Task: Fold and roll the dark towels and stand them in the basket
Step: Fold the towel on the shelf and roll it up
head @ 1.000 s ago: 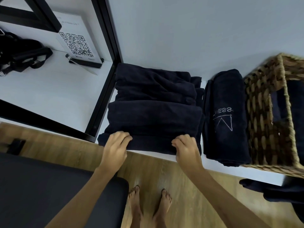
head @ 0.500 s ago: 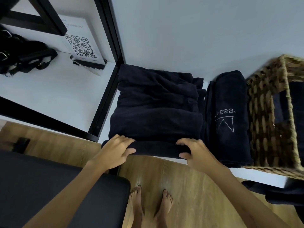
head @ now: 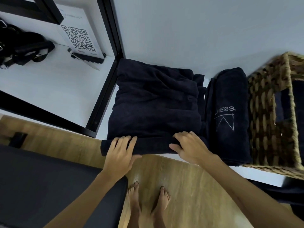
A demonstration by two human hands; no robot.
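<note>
- Terry cloth, dark navy and thick, makes up the folded towel (head: pixel 156 106) that lies on the white desk (head: pixel 263 176), its near edge already turned into a short roll at the desk's front edge.
- Both hands are laid over that roll: the left hand (head: pixel 120 151) rests on its left part with fingers spread nearly straight and thumb beneath the front, and the right hand (head: pixel 189 145) covers its right part with fingers curved over the top, thumb pointing inward.
- Softness is to be expected: the cloth is judged limp and compressible, light for its bulk, and not slippery, since the pile should grip skin.
- Loosening is the likely risk, because a soft roll may slacken or telescope sideways if pressure is uneven.
- Hold is best taken at the two ends of the roll, palms pressing down and forward, so that the layers are kept tight and the edges are kept level.
- Beside it, to the right and touching it, a second folded towel (head: pixel 228 116) with a stitched logo is seen.
- Further right, the wicker basket (head: pixel 263 116) stands on the desk, and dark cloth is glimpsed inside; whether it is rolled cannot be told.
</note>
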